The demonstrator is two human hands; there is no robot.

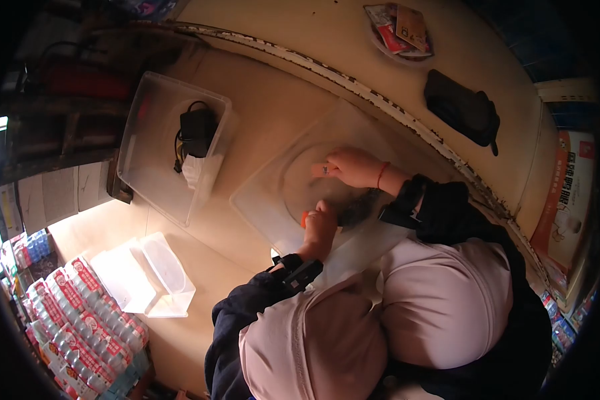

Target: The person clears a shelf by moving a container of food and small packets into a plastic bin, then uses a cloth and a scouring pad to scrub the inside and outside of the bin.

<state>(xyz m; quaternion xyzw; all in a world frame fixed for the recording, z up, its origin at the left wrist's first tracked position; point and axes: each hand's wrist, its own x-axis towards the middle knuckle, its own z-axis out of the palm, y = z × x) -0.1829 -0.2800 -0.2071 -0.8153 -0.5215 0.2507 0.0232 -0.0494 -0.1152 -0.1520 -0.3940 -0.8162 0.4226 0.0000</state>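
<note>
My left hand (320,225) is closed around a small orange piece (305,219), only the edge of which shows beside the fingers. Farther from my body, my right hand (355,167) pinches a small, flat orange-pink piece (321,169); its kind is not clear. Both hands are above a large translucent plastic container or lid (250,203) with a faint round outline in it. A dark, blurry clump (358,208) lies between my two forearms, partly in shadow.
A clear plastic bin (135,143) holds a black power adapter (197,132) with its cable. At lower left are white plastic boxes (169,283) and shrink-wrapped bottles (87,327). A raised ledge (327,77) carries a bowl of packets (407,57) and a black pouch (461,110).
</note>
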